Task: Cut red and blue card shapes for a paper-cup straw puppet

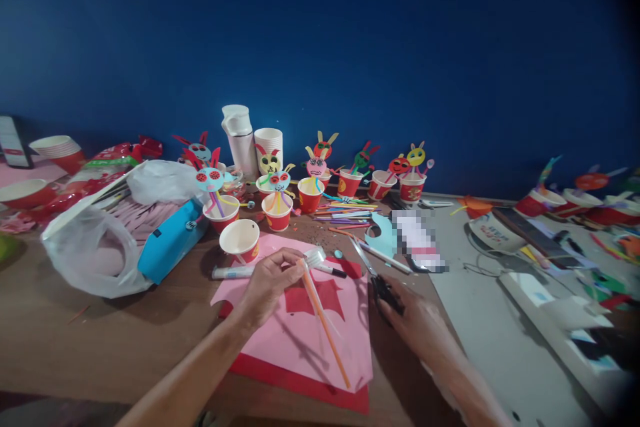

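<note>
Left hand (273, 283) has its fingers (287, 263) wrapped snugly on an orange straw (323, 327), right above a pink paper sheet (300, 340) on the wooden counter (100, 347), with a glue stick (233, 272) just beside. Over on the right, the right hand (413, 327) has its fingers clamped on black-handled scissors (380, 290), blades pointing up toward a light blue paper cutout (377, 240).
</note>
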The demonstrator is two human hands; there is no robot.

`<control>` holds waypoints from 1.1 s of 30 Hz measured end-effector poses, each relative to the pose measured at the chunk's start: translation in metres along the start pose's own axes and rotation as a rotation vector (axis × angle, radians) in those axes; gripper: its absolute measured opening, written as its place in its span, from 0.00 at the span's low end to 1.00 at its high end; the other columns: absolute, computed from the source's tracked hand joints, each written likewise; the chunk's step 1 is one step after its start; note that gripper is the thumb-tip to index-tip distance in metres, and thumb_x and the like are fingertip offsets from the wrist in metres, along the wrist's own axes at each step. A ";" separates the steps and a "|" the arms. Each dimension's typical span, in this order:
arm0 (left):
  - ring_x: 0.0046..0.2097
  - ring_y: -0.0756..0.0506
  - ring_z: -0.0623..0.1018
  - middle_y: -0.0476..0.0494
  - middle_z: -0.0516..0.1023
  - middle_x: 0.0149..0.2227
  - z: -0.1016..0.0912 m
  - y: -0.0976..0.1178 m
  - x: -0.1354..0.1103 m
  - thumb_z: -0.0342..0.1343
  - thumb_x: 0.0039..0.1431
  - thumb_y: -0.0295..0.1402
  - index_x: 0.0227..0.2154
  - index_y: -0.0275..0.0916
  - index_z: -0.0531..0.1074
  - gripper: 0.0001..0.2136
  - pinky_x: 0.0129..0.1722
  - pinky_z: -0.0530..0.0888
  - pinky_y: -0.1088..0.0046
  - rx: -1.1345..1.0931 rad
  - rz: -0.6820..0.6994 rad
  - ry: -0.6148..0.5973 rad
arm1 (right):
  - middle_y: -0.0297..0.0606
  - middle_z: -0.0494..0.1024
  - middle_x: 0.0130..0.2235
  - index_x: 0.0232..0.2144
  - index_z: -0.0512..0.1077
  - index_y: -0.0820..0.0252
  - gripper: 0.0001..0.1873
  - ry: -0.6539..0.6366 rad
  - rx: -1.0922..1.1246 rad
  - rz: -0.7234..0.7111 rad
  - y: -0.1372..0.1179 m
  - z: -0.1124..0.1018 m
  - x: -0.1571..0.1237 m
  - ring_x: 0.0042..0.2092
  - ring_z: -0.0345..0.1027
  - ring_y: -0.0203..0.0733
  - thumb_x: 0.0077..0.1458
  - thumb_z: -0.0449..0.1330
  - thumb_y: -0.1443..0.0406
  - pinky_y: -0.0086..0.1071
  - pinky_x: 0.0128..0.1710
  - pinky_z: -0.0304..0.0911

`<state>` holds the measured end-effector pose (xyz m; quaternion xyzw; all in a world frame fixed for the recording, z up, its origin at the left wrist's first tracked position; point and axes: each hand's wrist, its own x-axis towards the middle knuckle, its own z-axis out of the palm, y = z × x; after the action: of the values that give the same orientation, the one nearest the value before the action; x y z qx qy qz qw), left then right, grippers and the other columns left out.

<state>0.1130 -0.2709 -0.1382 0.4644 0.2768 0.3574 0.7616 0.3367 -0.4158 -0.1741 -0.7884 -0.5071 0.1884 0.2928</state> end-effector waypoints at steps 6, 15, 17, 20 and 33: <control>0.31 0.52 0.69 0.47 0.66 0.38 0.001 -0.003 -0.001 0.59 0.45 0.30 0.24 0.35 0.71 0.04 0.31 0.73 0.74 0.095 0.060 0.011 | 0.45 0.73 0.38 0.43 0.68 0.58 0.15 0.032 -0.534 -0.113 0.001 0.000 0.004 0.39 0.68 0.50 0.53 0.50 0.63 0.36 0.32 0.61; 0.35 0.51 0.70 0.46 0.67 0.36 0.009 -0.006 -0.003 0.58 0.46 0.30 0.24 0.36 0.70 0.04 0.32 0.70 0.77 0.313 0.209 0.038 | 0.40 0.73 0.39 0.37 0.69 0.56 0.09 0.312 -0.155 -0.434 -0.064 -0.005 0.010 0.43 0.66 0.45 0.54 0.53 0.62 0.37 0.42 0.61; 0.37 0.49 0.70 0.46 0.68 0.36 0.013 -0.004 -0.004 0.58 0.47 0.31 0.24 0.36 0.70 0.04 0.35 0.69 0.76 0.359 0.229 0.040 | 0.41 0.71 0.42 0.36 0.69 0.57 0.08 0.316 -0.078 -0.500 -0.081 0.001 0.016 0.45 0.65 0.45 0.53 0.54 0.62 0.37 0.44 0.60; 0.38 0.48 0.71 0.45 0.69 0.35 0.016 -0.002 -0.005 0.57 0.48 0.31 0.24 0.36 0.71 0.04 0.38 0.68 0.75 0.393 0.240 0.034 | 0.42 0.70 0.44 0.36 0.68 0.58 0.08 0.279 -0.017 -0.565 -0.092 0.011 0.026 0.47 0.63 0.45 0.52 0.55 0.63 0.37 0.46 0.59; 0.35 0.49 0.72 0.45 0.69 0.34 0.018 -0.007 -0.001 0.58 0.46 0.32 0.25 0.35 0.72 0.05 0.36 0.68 0.75 0.310 0.203 0.028 | 0.44 0.71 0.43 0.34 0.68 0.59 0.07 0.272 0.037 -0.613 -0.089 0.030 0.040 0.45 0.65 0.45 0.52 0.55 0.63 0.38 0.44 0.61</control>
<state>0.1276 -0.2826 -0.1369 0.5968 0.2908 0.3917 0.6370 0.2740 -0.3435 -0.1382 -0.6115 -0.6735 -0.0064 0.4152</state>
